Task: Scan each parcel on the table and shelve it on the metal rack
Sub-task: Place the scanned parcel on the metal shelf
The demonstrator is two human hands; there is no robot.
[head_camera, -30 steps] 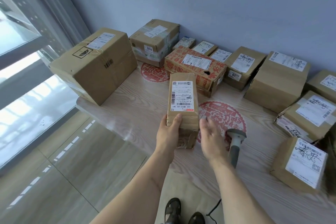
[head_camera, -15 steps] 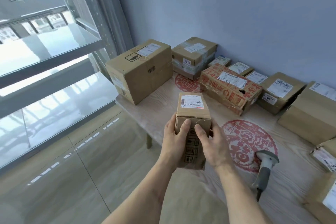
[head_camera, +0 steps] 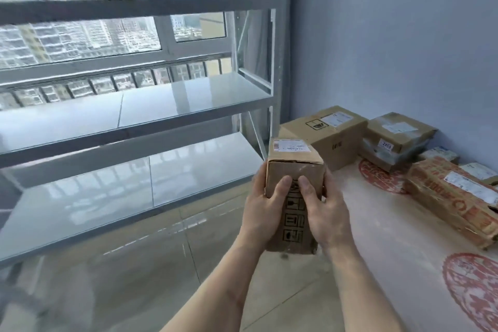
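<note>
A narrow brown cardboard parcel (head_camera: 293,170) with a white label on top is held in the air in front of me, off the table's left end. My left hand (head_camera: 265,210) grips its left side and my right hand (head_camera: 322,210) grips its right side, both thumbs lying on the near face. The metal rack (head_camera: 134,113) stands to the left, its grey shelves bare. Other parcels remain on the wooden table (head_camera: 390,224) at the right. The scanner is out of view.
On the table stand a large plain box (head_camera: 327,135), a taped box (head_camera: 396,137), a red-printed box (head_camera: 455,197) and smaller parcels behind it. A window lies behind the rack, a blue wall at the right, tiled floor below.
My right hand has joined the left on the parcel. Both lifted it off the table, and my view has swung left from the table toward the rack.
</note>
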